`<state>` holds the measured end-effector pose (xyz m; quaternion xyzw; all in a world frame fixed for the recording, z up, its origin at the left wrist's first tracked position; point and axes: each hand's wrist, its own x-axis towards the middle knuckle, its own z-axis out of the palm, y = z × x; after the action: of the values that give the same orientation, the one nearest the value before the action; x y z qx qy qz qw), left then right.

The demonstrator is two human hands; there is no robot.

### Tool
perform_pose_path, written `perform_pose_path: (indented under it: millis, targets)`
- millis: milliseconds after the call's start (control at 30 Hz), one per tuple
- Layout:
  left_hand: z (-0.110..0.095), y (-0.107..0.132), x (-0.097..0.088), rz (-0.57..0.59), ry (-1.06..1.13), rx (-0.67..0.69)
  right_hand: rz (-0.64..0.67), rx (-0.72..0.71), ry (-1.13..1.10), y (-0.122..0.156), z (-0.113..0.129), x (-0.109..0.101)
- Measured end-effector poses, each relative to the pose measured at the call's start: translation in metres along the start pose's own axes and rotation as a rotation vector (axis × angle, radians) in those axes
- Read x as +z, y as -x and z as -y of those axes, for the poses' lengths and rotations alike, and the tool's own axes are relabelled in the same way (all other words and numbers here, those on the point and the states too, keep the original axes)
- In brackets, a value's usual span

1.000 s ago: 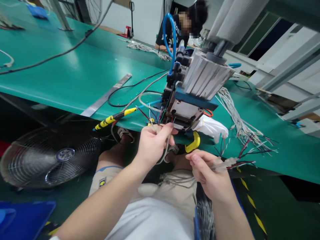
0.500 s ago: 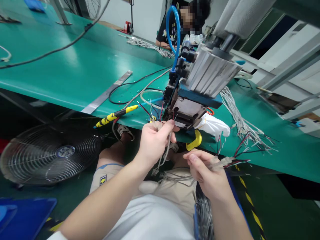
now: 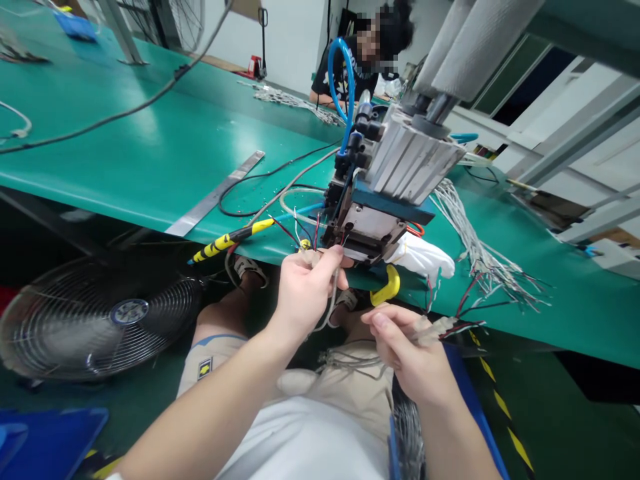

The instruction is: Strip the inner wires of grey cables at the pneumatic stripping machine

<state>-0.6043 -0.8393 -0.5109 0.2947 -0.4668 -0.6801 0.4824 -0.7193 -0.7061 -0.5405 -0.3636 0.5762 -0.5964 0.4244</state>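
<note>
My left hand (image 3: pixel 305 293) is closed on a thin grey cable (image 3: pixel 332 308), its thumb and forefinger pinched together right at the front of a pneumatic press (image 3: pixel 375 227). Thin red, white and black wires (image 3: pixel 306 230) fan out above that hand. Lower and to the right, my right hand (image 3: pixel 417 357) is closed around a cable end with a pale, translucent sleeve (image 3: pixel 434 329). Red, black and white wires (image 3: pixel 463 327) stick out past its knuckles. More grey cable (image 3: pixel 350 358) lies across my lap. The fingers partly hide what each hand grips.
A bundle of grey cables (image 3: pixel 467 230) lies right of the press, beside a white cloth (image 3: pixel 425 253). A yellow handle (image 3: pixel 386 287) juts below it. A steel ruler (image 3: pixel 220 193) rests on the green table (image 3: pixel 150 133). A floor fan (image 3: pixel 127 312) stands left; a person (image 3: pixel 345 67) sits opposite.
The view has shifted slightly, so the press sits a little further left and lower. Both hands keep their grips. The cable below my left hand hangs differently, its dangling end no longer visible.
</note>
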Motion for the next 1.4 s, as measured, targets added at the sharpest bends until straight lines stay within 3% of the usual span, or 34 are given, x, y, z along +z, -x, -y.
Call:
perform_pose_path:
  millis: [767, 1400]
  targets:
    - [0.008, 0.004, 0.002, -0.039, -0.043, 0.093, 0.015, 0.006, -0.015, 0.003, -0.002, 0.000]
    - [0.006, 0.007, 0.003, -0.024, -0.061, 0.050, -0.019, 0.018, -0.046, 0.010, 0.002, 0.006]
